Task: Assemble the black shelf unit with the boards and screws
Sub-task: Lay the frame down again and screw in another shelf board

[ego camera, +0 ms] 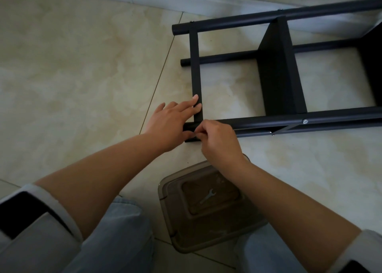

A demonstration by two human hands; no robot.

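Your left hand (171, 124) presses straight fingers on the end board (196, 66), which runs near-to-far; your right hand (217, 140) pinches something (likely a screw) at its near corner.

Left hand (171, 124) steadies end board (196, 70) — right hand (217, 140) pinches at corner.

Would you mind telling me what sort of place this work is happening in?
Probably a room in a home: a glossy marbled tile floor meets a pale baseboard, and the black shelf unit lies on that floor for assembly.
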